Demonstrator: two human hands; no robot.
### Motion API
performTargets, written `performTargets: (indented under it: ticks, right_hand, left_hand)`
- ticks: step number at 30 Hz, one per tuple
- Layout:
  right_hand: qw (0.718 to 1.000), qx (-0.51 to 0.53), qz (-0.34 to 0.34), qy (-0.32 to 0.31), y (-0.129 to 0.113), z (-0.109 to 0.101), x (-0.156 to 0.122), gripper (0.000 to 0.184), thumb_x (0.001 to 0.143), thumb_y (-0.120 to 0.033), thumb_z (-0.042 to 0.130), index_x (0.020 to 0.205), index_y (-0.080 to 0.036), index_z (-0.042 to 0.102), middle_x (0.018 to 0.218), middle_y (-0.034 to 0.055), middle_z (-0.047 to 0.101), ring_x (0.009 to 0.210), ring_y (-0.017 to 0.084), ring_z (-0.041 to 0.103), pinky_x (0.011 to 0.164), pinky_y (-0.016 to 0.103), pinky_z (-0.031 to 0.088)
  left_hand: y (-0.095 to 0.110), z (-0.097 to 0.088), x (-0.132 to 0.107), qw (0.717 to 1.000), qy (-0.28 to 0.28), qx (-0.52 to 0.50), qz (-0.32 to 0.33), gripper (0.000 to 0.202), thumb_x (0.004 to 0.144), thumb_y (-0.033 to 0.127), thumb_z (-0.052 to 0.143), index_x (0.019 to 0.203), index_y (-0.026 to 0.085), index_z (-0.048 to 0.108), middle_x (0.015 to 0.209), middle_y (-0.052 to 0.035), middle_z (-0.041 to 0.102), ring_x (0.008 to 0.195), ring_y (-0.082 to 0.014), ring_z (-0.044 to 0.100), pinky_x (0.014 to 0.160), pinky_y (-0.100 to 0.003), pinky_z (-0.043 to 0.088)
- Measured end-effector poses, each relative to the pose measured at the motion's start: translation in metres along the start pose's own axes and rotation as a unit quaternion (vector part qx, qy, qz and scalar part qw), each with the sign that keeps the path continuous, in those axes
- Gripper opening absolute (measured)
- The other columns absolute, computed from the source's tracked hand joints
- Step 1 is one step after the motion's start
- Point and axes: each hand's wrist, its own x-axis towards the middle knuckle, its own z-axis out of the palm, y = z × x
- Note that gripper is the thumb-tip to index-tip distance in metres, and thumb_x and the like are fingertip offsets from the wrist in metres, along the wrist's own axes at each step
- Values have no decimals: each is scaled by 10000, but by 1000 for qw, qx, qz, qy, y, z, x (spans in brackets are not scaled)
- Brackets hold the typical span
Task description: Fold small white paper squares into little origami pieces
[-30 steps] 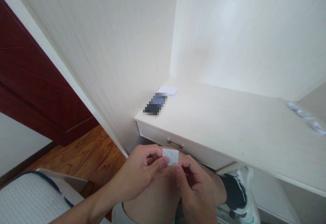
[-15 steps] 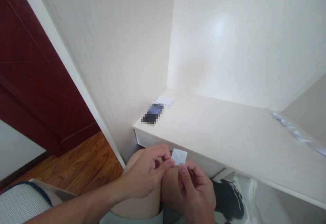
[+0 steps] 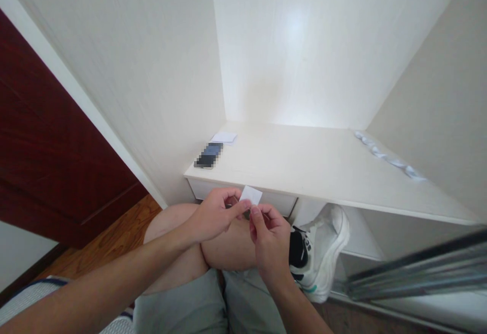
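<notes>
A small folded square of white paper is held up above my lap, just in front of the shelf edge. My left hand pinches its lower left side between thumb and fingers. From the right, my right hand grips the bottom corner with thumb and forefinger. The two thumbs nearly meet at the paper's lower edge. Further back, on the left end of the shelf, lie several loose white sheets beside a phone with a blurred-out screen.
The white shelf stretches in front of me between side panels. A row of folded white paper pieces runs along its right side. Below are a drawer front, my raised white sneaker and a metal rail. A dark red door stands left.
My view has turned to the right, bringing the whole sneaker and the metal rail into sight. Both hands still hold the paper square, which is now tilted, with my fingers closer together.
</notes>
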Motion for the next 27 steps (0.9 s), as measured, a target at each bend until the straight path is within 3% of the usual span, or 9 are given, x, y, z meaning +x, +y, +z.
performTargets:
  ticks: [6,11,16,21,24,27]
  right_hand:
    - [998,7,22,-55,-17,-19,6,396,842,-543,754,702,-190,641,563,-35,552,473,96,398,446,241,278]
    - [997,18,47,-53,-25,-27,25,404,802,-500,779,622,-198,582,520,-43,528,470,90,396,447,237,263]
    - [993,40,96,-53,-31,-27,54,419,749,-532,778,626,-203,550,531,-47,523,456,80,391,433,224,260]
    - [987,13,141,-75,-39,-36,89,404,724,-528,781,651,-204,551,545,-50,534,467,76,429,413,203,274]
    - [972,-52,188,-129,-41,-47,116,362,757,-483,754,635,-211,548,490,-44,554,400,74,426,371,201,277]
    - [936,-146,246,-204,-44,-60,147,284,786,-384,752,621,-198,614,406,-28,556,315,93,434,328,219,277]
  left_hand:
    - [9,1,3,999,-27,24,11,357,830,463,766,743,137,649,641,12,599,476,-75,461,408,-175,354]
    - [8,3,19,999,-36,-10,31,344,821,465,773,847,135,680,735,-40,671,624,-155,623,423,-204,490]
    - [1,4,50,994,-6,-63,95,406,809,373,790,1132,182,633,910,-31,692,777,-175,692,607,-304,639]
    - [-7,-6,88,983,-17,-1,183,184,819,232,787,993,173,804,965,-71,725,856,-163,687,658,-234,590]
    - [-15,-17,113,966,-24,70,248,146,843,218,786,974,172,830,943,-78,756,821,-153,687,688,-241,569]
    - [-26,-29,136,965,-84,114,220,143,831,236,810,959,180,842,901,-67,773,756,-148,669,670,-249,529]
